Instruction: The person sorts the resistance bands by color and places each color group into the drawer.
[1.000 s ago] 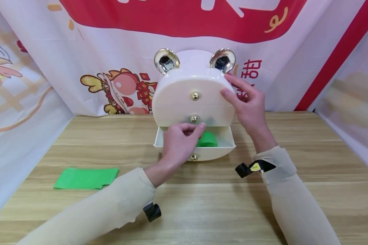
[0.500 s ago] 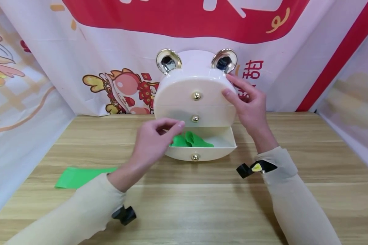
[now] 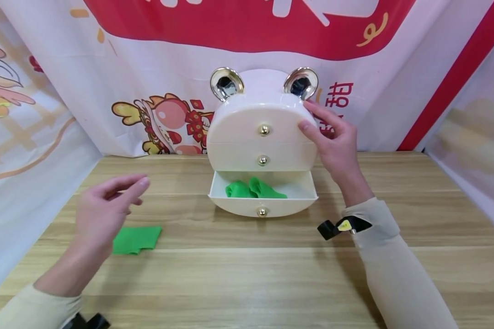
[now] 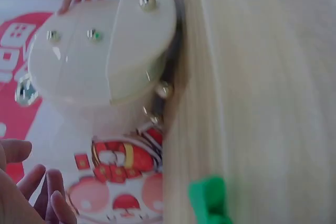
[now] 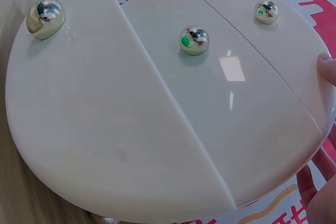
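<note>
A white rounded drawer box [image 3: 238,132] with gold knobs and two gold-rimmed discs on top stands at the back of the table. Its bottom drawer [image 3: 230,205] is pulled out, and crumpled green cloth [image 3: 266,189] lies inside. My right hand [image 3: 338,146] holds the box's upper right side, thumb on the front face and fingers along the side. In the left wrist view, the fingers of my left hand [image 4: 39,192] are loosely bent around nothing. That hand hovers at the left, above a flat green cloth [image 3: 137,240] that it partly covers in the head view.
The wood-grain table [image 3: 247,283] reaches to a printed red and white curtain [image 3: 181,64] behind the box. More pale fabric hangs on both sides. A black camera mount [image 3: 333,228] sits on the right wrist.
My left hand has moved out from over the drawer to the left, above the flat cloth. The green cloth in the drawer is now uncovered to view. My right hand has stayed on the box.
</note>
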A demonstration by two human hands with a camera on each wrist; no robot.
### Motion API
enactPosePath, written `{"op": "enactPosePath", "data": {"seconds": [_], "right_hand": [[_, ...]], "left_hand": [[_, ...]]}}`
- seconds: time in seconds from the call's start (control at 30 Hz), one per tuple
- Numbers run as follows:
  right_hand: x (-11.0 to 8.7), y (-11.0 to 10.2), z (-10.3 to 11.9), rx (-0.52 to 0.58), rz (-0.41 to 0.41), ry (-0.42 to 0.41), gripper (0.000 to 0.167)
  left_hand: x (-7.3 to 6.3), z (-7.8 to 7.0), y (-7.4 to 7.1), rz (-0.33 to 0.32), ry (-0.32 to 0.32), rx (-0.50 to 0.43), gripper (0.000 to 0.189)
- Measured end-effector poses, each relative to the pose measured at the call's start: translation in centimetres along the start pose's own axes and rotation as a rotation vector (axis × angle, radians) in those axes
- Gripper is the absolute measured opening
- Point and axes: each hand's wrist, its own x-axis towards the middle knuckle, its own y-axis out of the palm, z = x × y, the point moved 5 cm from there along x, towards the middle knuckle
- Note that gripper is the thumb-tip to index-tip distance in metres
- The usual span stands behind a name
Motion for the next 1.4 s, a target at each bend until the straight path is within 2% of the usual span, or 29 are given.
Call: {"op": "enactPosePath", "data": {"seconds": [0.13,0.27,0.47,0.6,0.87,1.0,1.2,1.4], "right_hand": [[0.1,0.0,0.0,0.015,0.002,0.002,0.041],[0.1,0.1,0.0,0.030,0.003,0.011,0.041],[0.1,-0.2,0.0,0.011,-0.012,0.015,0.041],[0.1,-0.2,0.0,0.015,-0.008,0.013,0.041],[0.1,-0.1,0.0,0.013,-0.002,0.012,0.041],[0.1,0.0,0.0,0.006,0.001,0.012,0.041],[0.0,0.0,-0.1,0.006,0.006,-0.001,0.040],[0.0,0.0,-0.1,0.010,0.010,-0.004,0.040]], "left_hand": [[-0.1,2.9,-3.4,-0.082,-0.111,-0.130,0.030],[-0.3,5.7,-6.0,-0.129,-0.224,-0.142,0.036],[-0.3,9.0,-8.3,-0.161,-0.343,-0.144,0.041],[0.0,10.5,-9.5,-0.135,-0.382,-0.105,0.041],[0.6,12.1,-10.4,-0.099,-0.392,-0.054,0.023],[1.0,12.5,-10.5,-0.084,-0.418,0.039,0.025],[1.5,13.2,-10.4,-0.077,-0.426,0.214,0.042],[1.4,12.8,-10.4,-0.070,-0.418,0.262,0.034]]}}
